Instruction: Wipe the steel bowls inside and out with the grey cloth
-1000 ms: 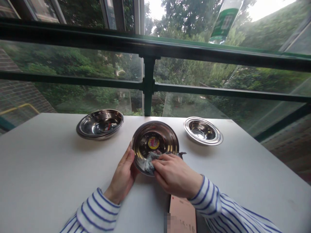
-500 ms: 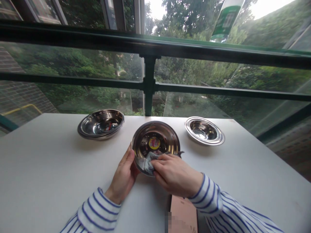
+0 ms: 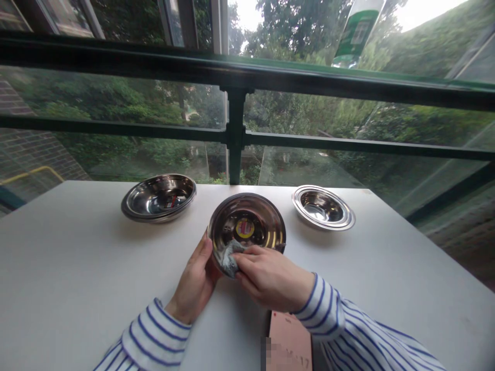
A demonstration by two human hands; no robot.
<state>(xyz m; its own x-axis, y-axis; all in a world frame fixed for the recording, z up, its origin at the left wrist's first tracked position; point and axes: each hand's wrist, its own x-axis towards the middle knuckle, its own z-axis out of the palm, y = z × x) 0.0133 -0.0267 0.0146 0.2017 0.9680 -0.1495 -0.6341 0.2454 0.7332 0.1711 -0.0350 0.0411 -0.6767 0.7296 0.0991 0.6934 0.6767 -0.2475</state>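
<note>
A shiny steel bowl (image 3: 266, 216) with a round yellow-and-red sticker (image 3: 245, 228) on its inner bottom is tilted toward me at the middle of the table. My left hand (image 3: 197, 278) grips its left rim, thumb on the near side and the other fingers hidden behind the bowl. Bunched in my right hand (image 3: 270, 275) is a grey cloth (image 3: 229, 257), pressed against the bowl's lower left inner wall. A dark tip of cloth pokes out beyond the right side of my right hand.
On the white table (image 3: 96, 283), nested steel bowls (image 3: 154, 198) stand at the back left and a wide-rimmed steel bowl (image 3: 323, 208) at the back right. A pink phone-like device (image 3: 290, 342) lies under my right forearm. Behind runs a green railing (image 3: 235, 134) with a bottle (image 3: 356, 36) above it.
My right hand has slid the cloth slightly left along the bowl's inner wall. My left hand keeps its grip, and the bowl stays almost in place. The view has shifted a little.
</note>
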